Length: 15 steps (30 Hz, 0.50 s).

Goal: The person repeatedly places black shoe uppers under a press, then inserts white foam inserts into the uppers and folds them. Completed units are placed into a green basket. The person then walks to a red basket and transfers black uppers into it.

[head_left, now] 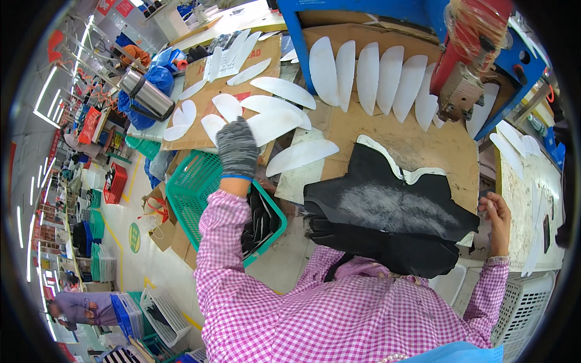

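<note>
My left hand, in a grey knitted glove, reaches over the cardboard at the upper left. Its fingers are bent together at the end of a white half-oval piece, seemingly gripping it; the fingertips are partly hidden. Around it lie more white pieces, among them a small rounded one and a long one. In front of me a black sheet piece with a white-edged curved top lies over the board's near edge. Bare, with loosely bent fingers apart, my right hand is beside its right end.
A row of white pieces stands beneath the blue machine frame. The red machine head hangs over the board's right side. A green basket with black pieces is below my left forearm. A steel flask stands left.
</note>
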Motion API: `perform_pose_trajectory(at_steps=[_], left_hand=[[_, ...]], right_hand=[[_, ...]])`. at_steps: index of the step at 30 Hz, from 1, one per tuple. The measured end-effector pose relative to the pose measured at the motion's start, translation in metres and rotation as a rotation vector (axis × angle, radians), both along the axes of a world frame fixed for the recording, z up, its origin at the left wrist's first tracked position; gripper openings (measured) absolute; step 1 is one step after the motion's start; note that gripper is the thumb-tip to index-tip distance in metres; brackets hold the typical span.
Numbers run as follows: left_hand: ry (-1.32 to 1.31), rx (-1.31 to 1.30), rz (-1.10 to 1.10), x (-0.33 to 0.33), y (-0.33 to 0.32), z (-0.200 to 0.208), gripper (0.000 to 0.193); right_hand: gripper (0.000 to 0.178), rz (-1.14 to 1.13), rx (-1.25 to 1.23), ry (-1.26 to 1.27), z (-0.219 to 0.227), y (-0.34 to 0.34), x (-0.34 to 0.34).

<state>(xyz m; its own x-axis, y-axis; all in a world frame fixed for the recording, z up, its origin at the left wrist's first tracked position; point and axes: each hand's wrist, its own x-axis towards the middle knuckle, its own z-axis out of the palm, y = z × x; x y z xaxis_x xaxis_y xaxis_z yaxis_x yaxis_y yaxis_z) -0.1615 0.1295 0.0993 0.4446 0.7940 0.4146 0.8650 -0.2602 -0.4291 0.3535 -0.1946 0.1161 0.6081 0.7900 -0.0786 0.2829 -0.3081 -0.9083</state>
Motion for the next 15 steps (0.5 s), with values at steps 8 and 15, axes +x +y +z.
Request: perform_pose_trajectory(at_steps=[8,15], left_hand=[[-0.627,-0.855,-0.278,0.047,-0.1,0.05,0.087],[-1.033,-1.39,-0.392,0.102,-0.15,0.063,0.076]], right_hand=[[0.036,0.476,0.456,-0.613,0.059,0.042,-0.114],[0.045,0.674,0.755,-0.864,0.087,0.069,-0.127]])
